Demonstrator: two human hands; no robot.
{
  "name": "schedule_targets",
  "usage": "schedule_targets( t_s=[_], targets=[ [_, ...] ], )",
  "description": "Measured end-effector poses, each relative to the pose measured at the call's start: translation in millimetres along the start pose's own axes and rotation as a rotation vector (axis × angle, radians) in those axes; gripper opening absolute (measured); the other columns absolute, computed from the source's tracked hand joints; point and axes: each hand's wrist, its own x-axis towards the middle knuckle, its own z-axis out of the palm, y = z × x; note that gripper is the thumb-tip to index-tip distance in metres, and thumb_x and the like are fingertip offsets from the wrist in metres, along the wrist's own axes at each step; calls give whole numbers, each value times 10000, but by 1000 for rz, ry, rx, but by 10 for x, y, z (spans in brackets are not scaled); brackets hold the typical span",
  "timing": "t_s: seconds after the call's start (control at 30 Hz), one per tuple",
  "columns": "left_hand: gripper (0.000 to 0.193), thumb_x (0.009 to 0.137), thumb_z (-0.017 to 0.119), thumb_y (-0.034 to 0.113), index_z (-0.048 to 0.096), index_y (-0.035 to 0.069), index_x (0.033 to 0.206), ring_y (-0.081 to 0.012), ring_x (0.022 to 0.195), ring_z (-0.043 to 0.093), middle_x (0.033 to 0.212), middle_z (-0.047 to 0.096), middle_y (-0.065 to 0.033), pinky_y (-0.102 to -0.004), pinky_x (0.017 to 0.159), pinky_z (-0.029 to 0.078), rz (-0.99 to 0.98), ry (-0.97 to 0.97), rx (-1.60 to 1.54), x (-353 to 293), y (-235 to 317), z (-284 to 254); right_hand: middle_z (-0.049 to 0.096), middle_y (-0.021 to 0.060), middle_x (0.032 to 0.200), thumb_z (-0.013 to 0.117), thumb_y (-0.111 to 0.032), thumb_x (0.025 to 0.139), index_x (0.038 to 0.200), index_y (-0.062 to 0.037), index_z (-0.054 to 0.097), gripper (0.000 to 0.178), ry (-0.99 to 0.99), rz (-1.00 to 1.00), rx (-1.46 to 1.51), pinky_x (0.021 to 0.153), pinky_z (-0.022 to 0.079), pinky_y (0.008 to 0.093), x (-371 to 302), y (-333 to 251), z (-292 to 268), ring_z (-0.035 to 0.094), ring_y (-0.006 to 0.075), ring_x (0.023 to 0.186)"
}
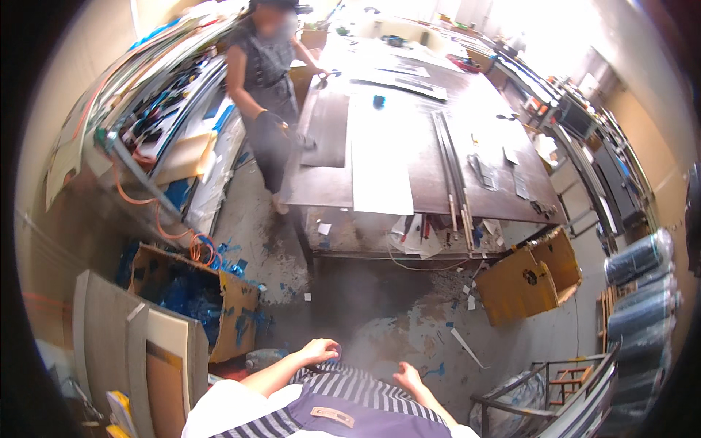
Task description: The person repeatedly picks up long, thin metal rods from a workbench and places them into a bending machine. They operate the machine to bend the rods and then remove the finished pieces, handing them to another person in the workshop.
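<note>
- Left hand (pixel 319 351) is curled in by the front of the striped apron (pixel 358 379); can't tell if it's gripping anything. Right hand (pixel 408 377) is loosely spread, nothing visible in it.
- The apron is worn across the person's front, between both hands, probably to keep the white shirt clean.
- Long dark strips (pixel 445 160) lie lengthwise on the tabletop (pixel 314 193), seemingly poking past the near edge, maybe because they're easier to grab that way. White sheet (pixel 383 160) lies flat beside them.
- Left cardboard box (pixel 239 321) has crumpled blue film (pixel 182 296) inside, I'd guess a scrap bin.
- Right cardboard box (pixel 511 288) sits tilted; can't make out its contents from here.
</note>
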Motion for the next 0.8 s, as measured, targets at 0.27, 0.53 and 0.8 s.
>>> schedule_targets(
  t_s=[0.27, 0.53, 0.8],
  targets=[
    [454, 775, 662, 299, 643, 78, 1171, -320, 1129, 599, 1170, 643, -172, -425, 953, 480, -246, -94, 338, 179, -1078, 291, 694, 138, 1005, 743, -157, 724, 1213, -6, 593, 534, -17, 317, 67, 821, 537, 345, -572, 339, -129, 683, 230, 915],
    [528, 771, 698, 317, 619, 72, 1233, -291, 1122, 609, 1180, 650, -148, -388, 978, 471, -399, -38, 253, 45, -1343, 151, 655, 94, 834, 628, 39, 783, 1189, 5, 587, 410, 109, 300, 224, 557, 542, 300, -525, 20, -369, 660, 162, 619],
    [476, 773, 713, 285, 639, 96, 1204, -300, 1165, 580, 1221, 627, -150, -392, 994, 462, -359, 35, 90, 35, -1376, 214, 669, 92, 885, 636, 4, 796, 1216, -12, 575, 425, 71, 262, 203, 610, 546, 300, -364, 84, -315, 677, 155, 668]
  ],
)
